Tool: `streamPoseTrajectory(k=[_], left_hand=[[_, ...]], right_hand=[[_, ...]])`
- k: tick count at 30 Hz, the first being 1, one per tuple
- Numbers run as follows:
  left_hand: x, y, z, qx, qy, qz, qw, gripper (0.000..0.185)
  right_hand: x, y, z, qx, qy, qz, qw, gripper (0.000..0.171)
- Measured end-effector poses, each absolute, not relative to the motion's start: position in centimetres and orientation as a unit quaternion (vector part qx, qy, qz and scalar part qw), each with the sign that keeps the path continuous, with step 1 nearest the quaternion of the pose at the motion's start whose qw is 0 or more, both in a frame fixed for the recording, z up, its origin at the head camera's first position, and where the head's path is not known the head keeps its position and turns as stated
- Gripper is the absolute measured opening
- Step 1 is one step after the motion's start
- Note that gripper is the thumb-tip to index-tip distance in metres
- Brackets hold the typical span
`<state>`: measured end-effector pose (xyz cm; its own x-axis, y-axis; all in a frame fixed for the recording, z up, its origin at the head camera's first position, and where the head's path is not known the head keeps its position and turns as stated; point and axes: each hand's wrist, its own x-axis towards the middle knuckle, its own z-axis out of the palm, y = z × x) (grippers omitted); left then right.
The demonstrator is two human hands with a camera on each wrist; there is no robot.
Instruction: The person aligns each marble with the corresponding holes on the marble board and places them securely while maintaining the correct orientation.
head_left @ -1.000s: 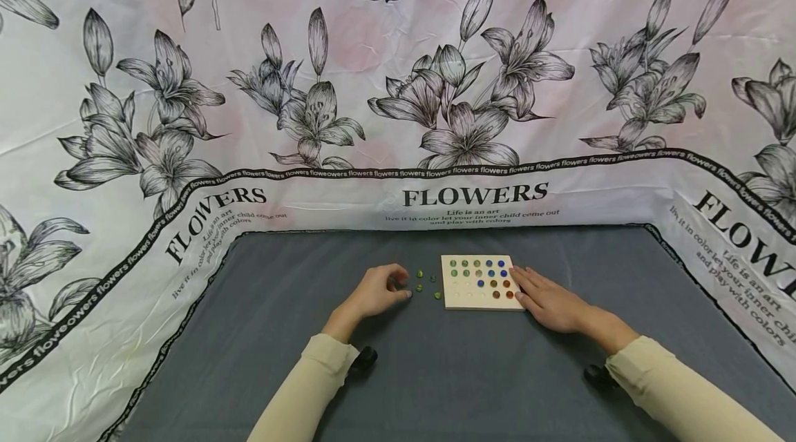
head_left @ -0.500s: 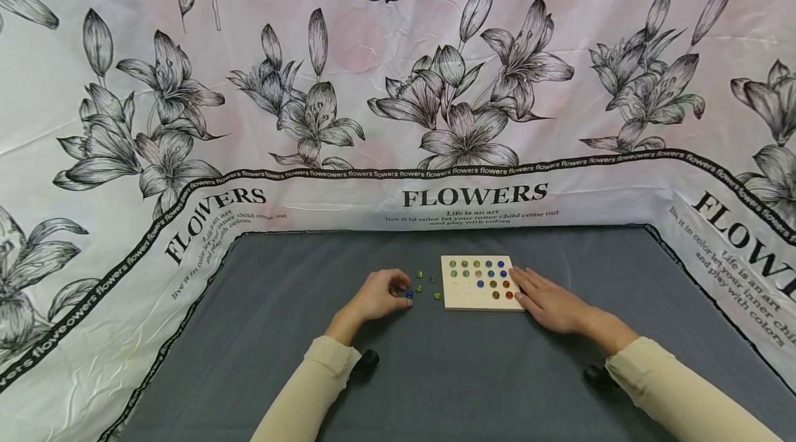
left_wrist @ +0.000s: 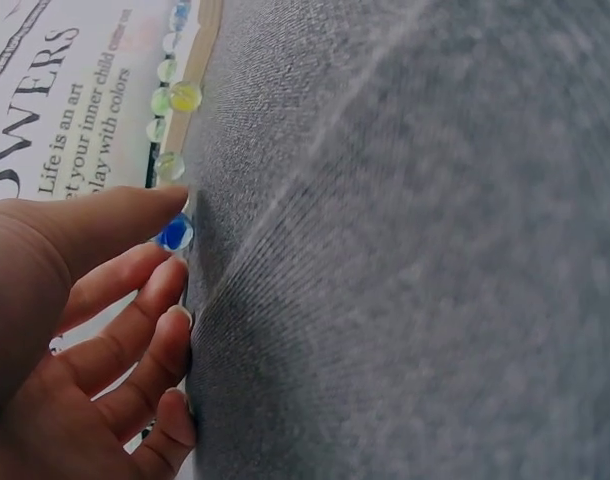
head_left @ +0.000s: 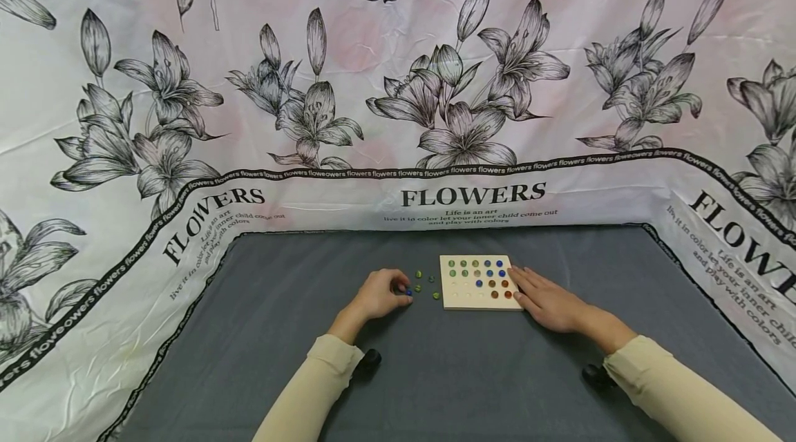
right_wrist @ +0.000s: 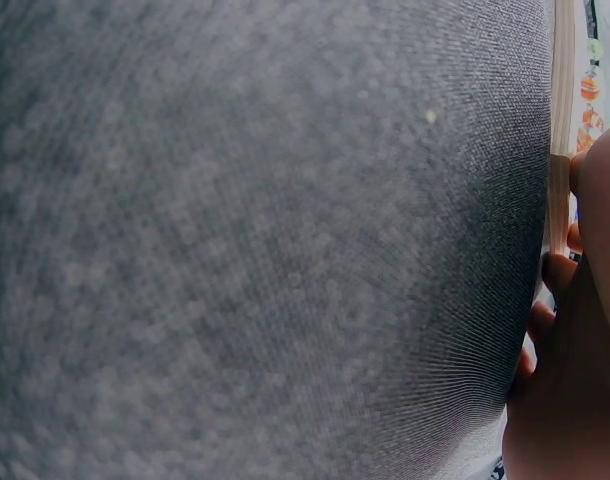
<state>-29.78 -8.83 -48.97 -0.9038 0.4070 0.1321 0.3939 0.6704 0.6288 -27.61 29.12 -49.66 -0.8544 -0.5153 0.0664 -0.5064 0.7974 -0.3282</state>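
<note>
My left hand (head_left: 381,292) is left of the board, its thumb and index finger pinching a blue marble (left_wrist: 177,232) at the cloth. Several loose green and yellowish marbles lie between this hand and the board, among them a yellow-green marble (head_left: 436,295) near the board's left edge. The pale wooden board (head_left: 461,302) carries rows of marbles in its hollows: green and clear ones at the upper left, blue ones at the right, amber and red ones at the lower right. Bare hollows show at its lower left. My right hand (head_left: 553,301) rests with straight fingers on the board's right edge.
A dark grey cloth (head_left: 472,380) covers the work surface. Behind it and at the sides runs a white sheet (head_left: 336,207) printed with flowers and lettering. Both wrists bear a black camera, and both sleeves are cream.
The left thumb and index finger have come together on the blue marble, which has shifted slightly. My right hand and the board look unmoved.
</note>
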Motion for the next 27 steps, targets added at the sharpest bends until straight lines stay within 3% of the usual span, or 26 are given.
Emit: streamPoseTrajectory(k=[9, 16, 27], left_hand=[[-29.93, -8.52, -49.22, 0.198, 0.923, 0.330, 0.006, 0.017], [-29.78, -8.46, -49.09, 0.198, 0.922, 0.332, 0.005, 0.010], [-29.69, -8.55, -49.27, 0.203, 0.920, 0.336, -0.002, 0.009]], right_hand=[[-27.56, 29.09, -49.57, -0.265, 0.948, -0.174, 0.019, 0.058], [-27.79, 29.22, -50.03, -0.276, 0.945, -0.176, -0.007, 0.057], [-27.50, 29.03, -49.37, -0.263, 0.950, -0.167, 0.021, 0.058]])
